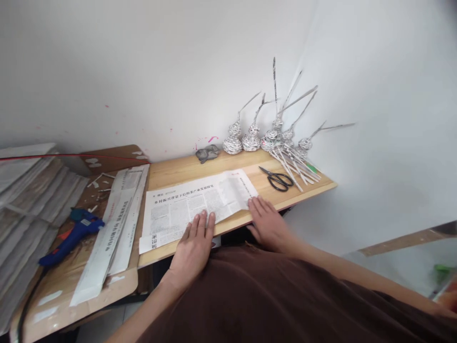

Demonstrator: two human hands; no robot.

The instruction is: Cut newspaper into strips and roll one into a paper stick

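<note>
A newspaper sheet (193, 205) lies across the wooden tabletop in front of me, its right end slightly lifted and creased. My left hand (195, 243) rests on the sheet's near edge, fingers stretched out flat. At the sheet's right corner, my right hand (266, 221) lies with its fingers extended over the paper and the table edge, thumb below the edge. Black-handled scissors (277, 180) lie just beyond my right hand. Behind them is a pile of thin rolled paper sticks (294, 166).
Several gourd shapes woven from paper (233, 144) stand along the wall, long sticks jutting up. A grey crumpled cloth (207, 153) lies beside them. At left are a blue glue gun (73, 236), folded newspaper strips (107, 238) on cardboard (124, 286), and stacked newspapers (24, 224).
</note>
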